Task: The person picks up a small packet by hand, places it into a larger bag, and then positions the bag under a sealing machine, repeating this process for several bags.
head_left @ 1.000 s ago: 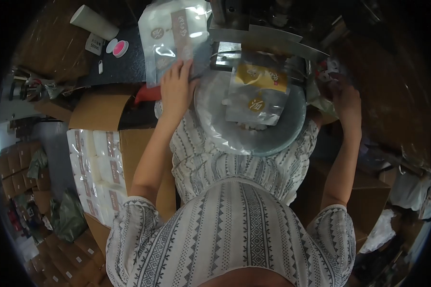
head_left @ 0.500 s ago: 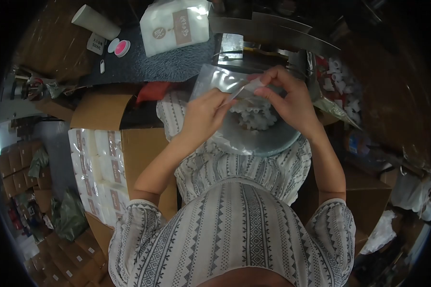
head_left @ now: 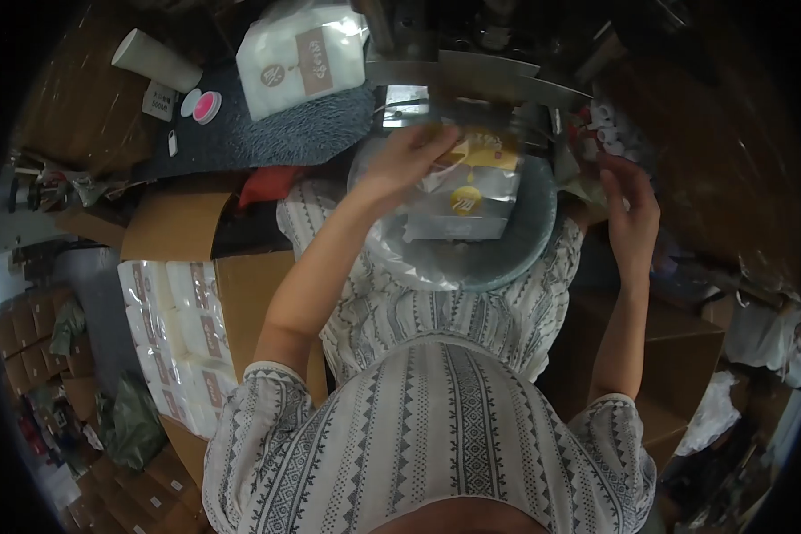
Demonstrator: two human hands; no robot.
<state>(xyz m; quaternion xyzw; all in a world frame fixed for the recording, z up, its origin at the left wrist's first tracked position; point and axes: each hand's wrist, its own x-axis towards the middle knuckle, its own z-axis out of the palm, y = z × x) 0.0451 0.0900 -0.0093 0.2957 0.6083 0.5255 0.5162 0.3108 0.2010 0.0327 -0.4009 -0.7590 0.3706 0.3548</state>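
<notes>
My left hand [head_left: 414, 160] is closed on the upper edge of a clear plastic pouch [head_left: 467, 200] with yellow print. The pouch hangs over a round grey basin [head_left: 536, 227] lined with clear plastic, and it hides most of what lies inside. Out to the right, my right hand [head_left: 632, 200] is held up with its fingers apart and nothing visible in them. Just beyond its fingertips lies a heap of small white plastic pieces [head_left: 605, 129], with some red among them.
At the back left, a packed bag [head_left: 303, 62] stands on a grey fluffy mat [head_left: 307, 125], near a white cup [head_left: 156, 60] and a pink round tub [head_left: 206, 107]. An open carton [head_left: 258, 294] of wrapped packs [head_left: 182, 329] is at my left.
My right hand has left the small white piece at the pouch and moved right toward the heap. My left hand has moved slightly up, and the pouch's yellow print now shows.
</notes>
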